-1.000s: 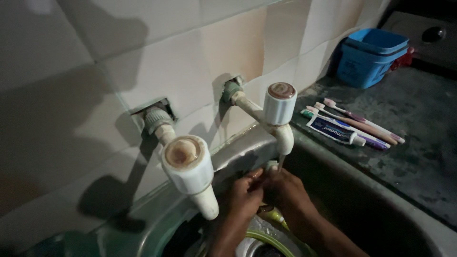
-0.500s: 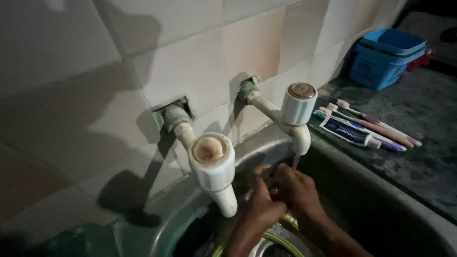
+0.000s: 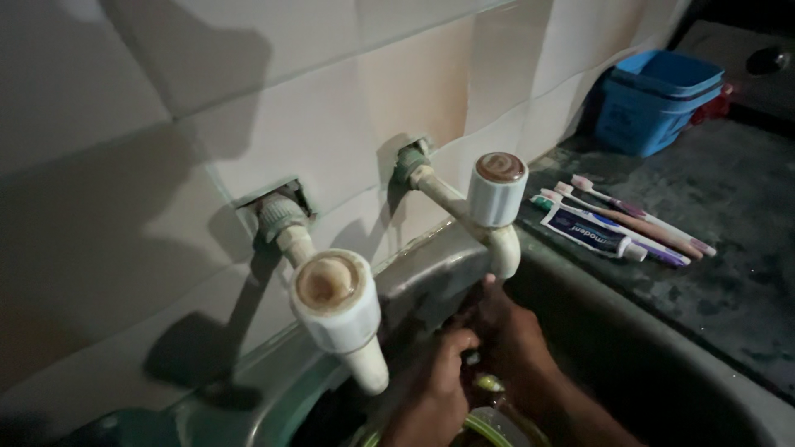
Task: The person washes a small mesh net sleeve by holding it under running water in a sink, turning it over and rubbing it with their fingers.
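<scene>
Left hand [image 3: 439, 389] and right hand [image 3: 507, 335] press together under the right tap [image 3: 495, 207], over the sink [image 3: 431, 269]; their grip cannot be told.

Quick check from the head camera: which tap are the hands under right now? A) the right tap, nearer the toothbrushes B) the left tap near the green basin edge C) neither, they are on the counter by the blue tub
A: the right hand and left hand are bunched together just below the spout of the right tap, inside the sink.
</scene>
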